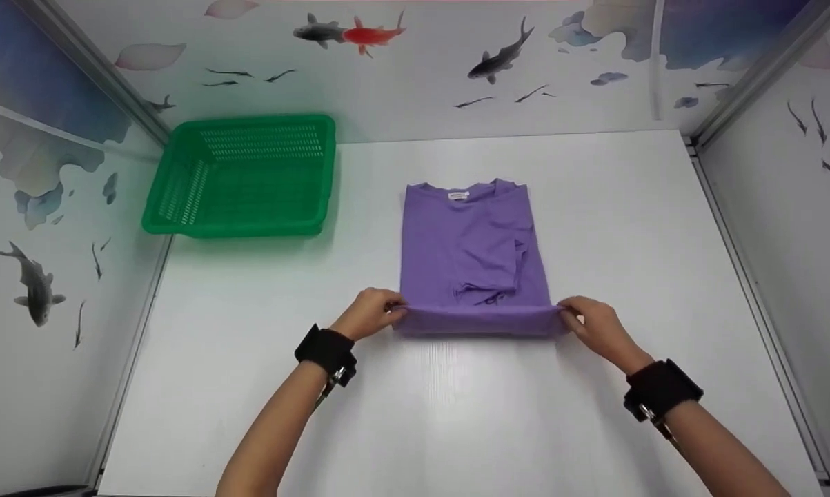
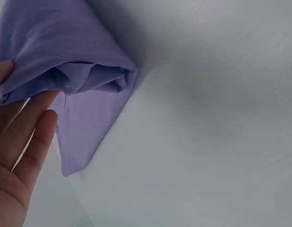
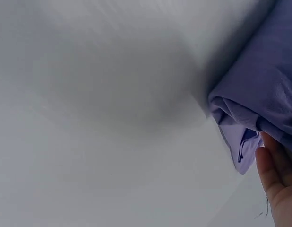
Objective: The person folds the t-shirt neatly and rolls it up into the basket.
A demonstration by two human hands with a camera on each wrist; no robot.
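Observation:
A purple T-shirt (image 1: 428, 241) lies on the white table with its sides folded inward, its collar and white label at the far end. One sleeve is turned in over the body on the right. Its near end is folded up into a band across the front. My left hand (image 1: 371, 313) pinches the left corner of that band between thumb and fingers. At the right corner, my right hand (image 1: 596, 326) pinches the same band. Both wrist views show the rolled layers of the fold, with fingers under the cloth and the thumb on top.
A green plastic basket (image 1: 245, 183) with slotted sides stands at the back left of the white table (image 1: 428, 428). Panels printed with fish enclose the back (image 1: 415, 90) and both sides. Each wrist wears a black strap (image 1: 326, 351).

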